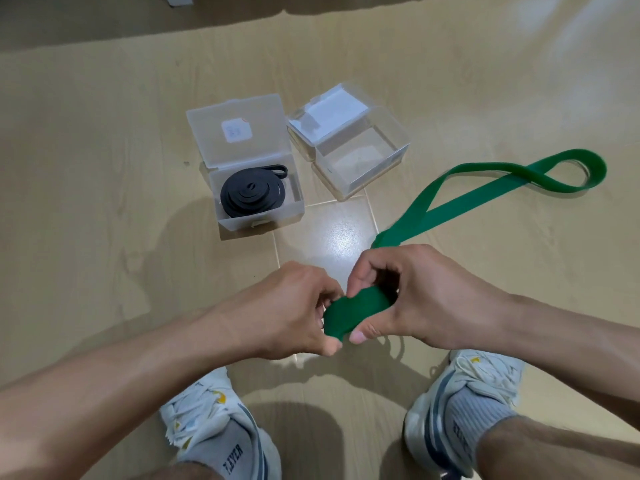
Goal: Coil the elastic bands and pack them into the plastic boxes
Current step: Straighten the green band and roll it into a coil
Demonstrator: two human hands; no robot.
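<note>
A wide green elastic band (460,199) trails across the floor to the right and ends in a loop. Its near end is rolled into a small coil (353,311) held between both hands above the floor. My left hand (291,310) pinches the coil's left side. My right hand (412,292) curls over the coil's top and right side, thumb underneath. A frosted plastic box (258,188) stands open at centre left with a coiled black band (251,195) inside. Beside it a clear plastic box (360,157) stands open and holds no band.
The floor is beige tile with pale grout lines. My two feet in white sneakers (214,420) and grey socks stand at the bottom of the view, either side of the hands. A pale object sits at the far top left edge.
</note>
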